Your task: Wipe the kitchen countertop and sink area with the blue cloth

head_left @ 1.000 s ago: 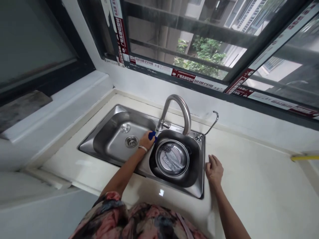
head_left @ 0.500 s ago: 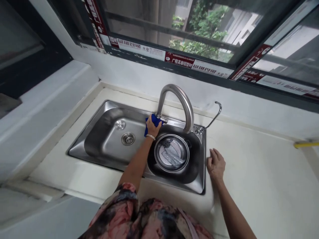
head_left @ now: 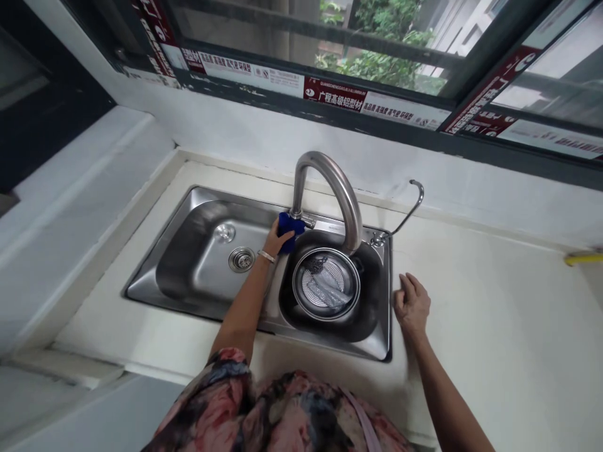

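Clothes: A floral dress (head_left: 277,411) is at the bottom of the view, close to the table edge.

Left hand: The left hand (head_left: 279,242), with a metal bracelet (head_left: 266,256) on the wrist, reaches over the divider between the two sink bowls.

Left fingers: The fingers (head_left: 285,235) are closed and grip a blue cloth (head_left: 286,232).

Blue cloth: It is bunched and pressed against the base of the faucet. Compared with the earlier frame it looks more tightly gathered, and less of it spreads around the hand.

Right hand: The right hand (head_left: 413,306) rests on the table (head_left: 485,326), just beside the right rim of the sink, about the same as before.

Right fingers: They are loosely curled and hold nothing.

Sink: The steel sink (head_left: 193,196) has two bowls. The left bowl shows a drain (head_left: 242,259). In the right bowl sits a round mesh strainer (head_left: 326,284) with crumpled clear plastic (head_left: 327,296) inside.

Faucet: The curved steel faucet (head_left: 330,177) stands behind the bowls, and a thin small tap (head_left: 409,210) stands to its right.

Far side: A window frame (head_left: 325,91) with printed red and white tape runs behind the table, and now it sits lower in the view.
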A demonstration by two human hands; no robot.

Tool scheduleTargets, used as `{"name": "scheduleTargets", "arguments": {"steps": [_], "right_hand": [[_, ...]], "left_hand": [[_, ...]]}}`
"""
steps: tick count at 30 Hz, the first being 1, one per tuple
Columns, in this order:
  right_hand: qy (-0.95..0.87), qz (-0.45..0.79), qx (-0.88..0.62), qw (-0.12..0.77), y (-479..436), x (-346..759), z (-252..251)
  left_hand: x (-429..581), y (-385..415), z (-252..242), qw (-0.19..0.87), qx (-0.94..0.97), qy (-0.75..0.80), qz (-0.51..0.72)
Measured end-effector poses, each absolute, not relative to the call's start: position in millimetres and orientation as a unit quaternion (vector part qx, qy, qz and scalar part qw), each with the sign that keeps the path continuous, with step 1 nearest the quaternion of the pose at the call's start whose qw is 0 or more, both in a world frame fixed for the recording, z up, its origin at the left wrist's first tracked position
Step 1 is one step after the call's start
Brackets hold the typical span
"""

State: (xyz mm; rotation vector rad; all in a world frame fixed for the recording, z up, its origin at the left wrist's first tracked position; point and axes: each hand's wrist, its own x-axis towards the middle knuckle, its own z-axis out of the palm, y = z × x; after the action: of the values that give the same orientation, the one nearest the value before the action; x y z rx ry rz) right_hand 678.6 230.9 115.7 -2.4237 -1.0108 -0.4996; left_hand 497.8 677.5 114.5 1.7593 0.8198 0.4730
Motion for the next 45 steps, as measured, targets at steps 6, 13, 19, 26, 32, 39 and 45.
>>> {"name": "scheduleTargets", "arguments": {"steps": [6,13,19,26,32,39,45], "right_hand": [[-0.363,-0.180,-0.885,0.229,231.6,677.7,117.7],[-0.364,-0.182,-0.884,0.232,231.7,677.3,116.7],[-0.367,-0.184,-0.882,0.233,232.9,676.7,117.3],[-0.370,-0.186,-0.879,0.235,234.9,676.0,120.6],[-0.365,-0.191,-0.879,0.240,235.7,674.9,121.9],[-0.363,-0.184,-0.882,0.237,234.6,675.2,121.3],[-0.358,-0.166,-0.887,0.240,231.5,676.8,117.7]], "left_hand": [[509.4,686.3,129.0,0.457,0.758,0.452,0.113],[524.5,649.1,130.3,0.371,0.766,0.479,0.212],[524.8,656.1,131.4,0.393,0.775,0.425,0.254],[533.5,635.1,128.6,0.372,0.724,0.458,0.358],[543.8,647.3,125.7,0.355,0.741,0.462,0.335],[552.7,659.9,128.6,0.305,0.801,0.439,0.270],[563.8,643.8,131.6,0.275,0.762,0.543,0.221]]}}
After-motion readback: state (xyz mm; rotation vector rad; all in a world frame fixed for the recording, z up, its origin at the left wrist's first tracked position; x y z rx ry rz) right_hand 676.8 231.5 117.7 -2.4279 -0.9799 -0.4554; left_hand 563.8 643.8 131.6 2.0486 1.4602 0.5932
